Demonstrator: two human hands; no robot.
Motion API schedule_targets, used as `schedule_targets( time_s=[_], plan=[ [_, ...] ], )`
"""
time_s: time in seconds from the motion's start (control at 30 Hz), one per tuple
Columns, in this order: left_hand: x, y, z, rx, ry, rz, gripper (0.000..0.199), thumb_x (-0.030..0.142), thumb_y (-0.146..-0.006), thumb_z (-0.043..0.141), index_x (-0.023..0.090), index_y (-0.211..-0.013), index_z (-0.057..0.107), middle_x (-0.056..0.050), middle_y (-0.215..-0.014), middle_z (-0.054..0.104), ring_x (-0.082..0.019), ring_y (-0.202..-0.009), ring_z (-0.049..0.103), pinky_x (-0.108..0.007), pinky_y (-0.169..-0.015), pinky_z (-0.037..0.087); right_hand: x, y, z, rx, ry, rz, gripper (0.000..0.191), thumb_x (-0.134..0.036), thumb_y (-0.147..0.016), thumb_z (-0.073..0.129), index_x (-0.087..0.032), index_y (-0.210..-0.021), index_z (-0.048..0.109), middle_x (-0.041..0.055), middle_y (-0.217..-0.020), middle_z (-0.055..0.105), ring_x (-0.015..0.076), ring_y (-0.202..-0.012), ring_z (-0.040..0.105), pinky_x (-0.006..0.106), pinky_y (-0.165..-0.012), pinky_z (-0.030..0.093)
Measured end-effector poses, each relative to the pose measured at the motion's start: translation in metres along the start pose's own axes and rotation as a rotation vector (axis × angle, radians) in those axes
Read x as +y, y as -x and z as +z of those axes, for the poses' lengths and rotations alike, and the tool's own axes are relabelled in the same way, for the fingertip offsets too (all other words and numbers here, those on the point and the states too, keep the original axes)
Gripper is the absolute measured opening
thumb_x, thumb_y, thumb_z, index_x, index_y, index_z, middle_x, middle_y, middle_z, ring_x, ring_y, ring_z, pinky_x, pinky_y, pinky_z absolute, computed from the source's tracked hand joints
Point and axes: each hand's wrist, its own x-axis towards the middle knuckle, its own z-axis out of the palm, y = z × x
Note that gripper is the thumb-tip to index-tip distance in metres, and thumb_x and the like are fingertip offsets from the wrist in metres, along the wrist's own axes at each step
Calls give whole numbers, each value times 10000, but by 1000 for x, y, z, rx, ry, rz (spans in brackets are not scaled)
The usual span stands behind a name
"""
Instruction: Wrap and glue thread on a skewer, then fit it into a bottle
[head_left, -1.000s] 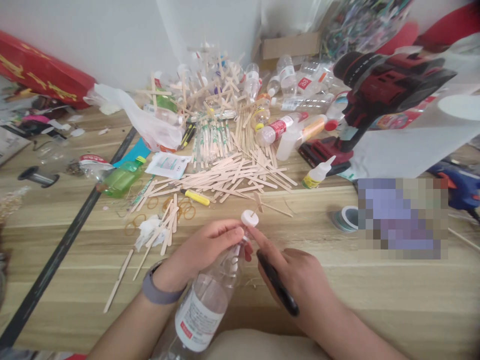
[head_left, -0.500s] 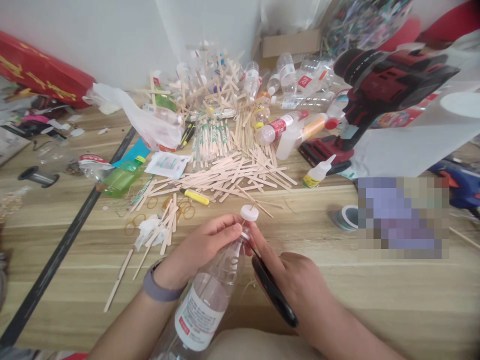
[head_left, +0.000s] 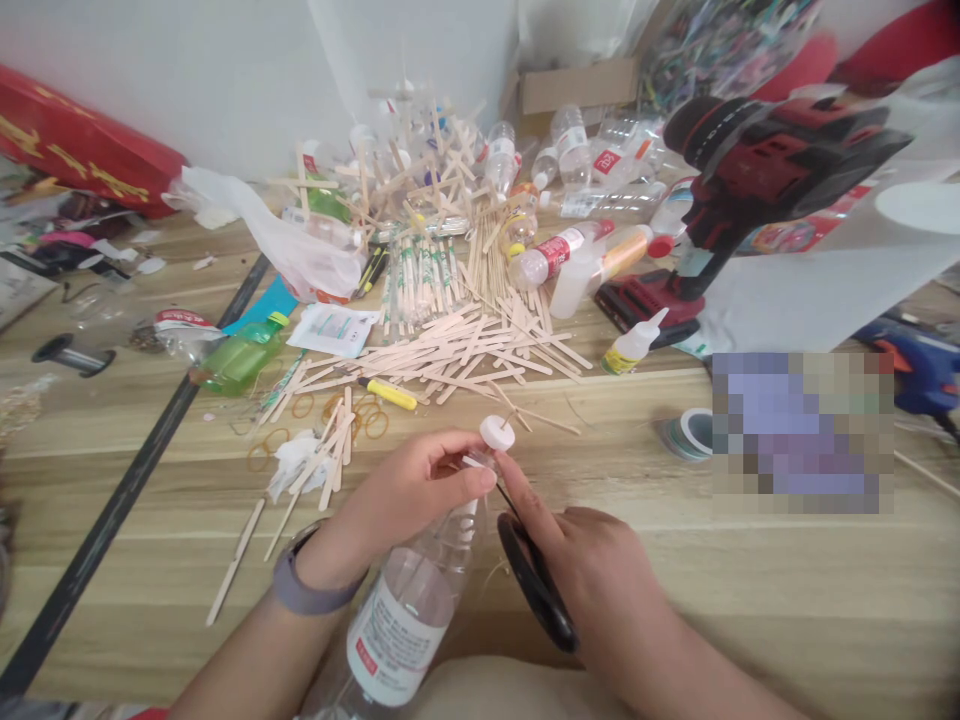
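A clear plastic bottle point(head_left: 401, 625) with a white label leans up from my lap, its neck end away from me. My left hand point(head_left: 420, 480) is closed around the neck, thumb on top. Above the fingers sits a white cap point(head_left: 497, 433) with a thin wooden stick poking through it. In my right hand point(head_left: 592, 560) are black-handled scissors point(head_left: 540, 590), their blades up against the bottle neck just below the cap. The index finger lies along them toward the cap. My fingers partly hide the blades and the neck.
Loose craft sticks point(head_left: 465, 345) spread across the table ahead, with a yellow cutter point(head_left: 388, 392) at their near edge. A glue bottle point(head_left: 634, 342) and a red-black drill point(head_left: 780, 170) stand to the right. A tape roll point(head_left: 690, 433) lies nearer; a green bottle point(head_left: 240, 355) lies left.
My left thumb has slid a little toward the cap and down. The cap tilts slightly more, and the scissors have shifted slightly left. My right hand stays close to the neck.
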Motion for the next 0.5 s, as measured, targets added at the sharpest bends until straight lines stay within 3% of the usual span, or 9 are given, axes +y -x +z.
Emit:
schedule_targets(
  time_s=[0.23, 0.33, 0.5],
  plan=[
    [-2, 1, 4, -35, 85, -73, 309, 328, -839, 608, 174, -1101, 663, -45, -971, 707, -188, -880, 640, -292, -781, 480, 4, 3, 2, -46, -83, 101, 616, -70, -813, 369, -77, -1428, 366, -51, -415, 543, 122, -331, 491, 225, -396, 300],
    [-3, -1, 2, 46, 106, -75, 333, 365, -839, 611, 176, -1109, 655, -48, -967, 719, -179, -867, 651, -295, -800, 488, 4, 5, 2, -74, -90, 55, 688, -60, -793, 374, -83, -1472, 269, -63, -418, 552, 122, -318, 475, 227, -387, 285],
    [1, -2, 2, 57, 88, -24, 269, 292, -861, 563, 189, -1088, 667, -49, -1057, 717, -189, -945, 651, -304, -843, 488, 4, 7, 5, -139, -13, 28, 913, -20, -652, 405, -23, -1504, 76, -55, -421, 568, 141, -311, 473, 245, -369, 255]
  ],
)
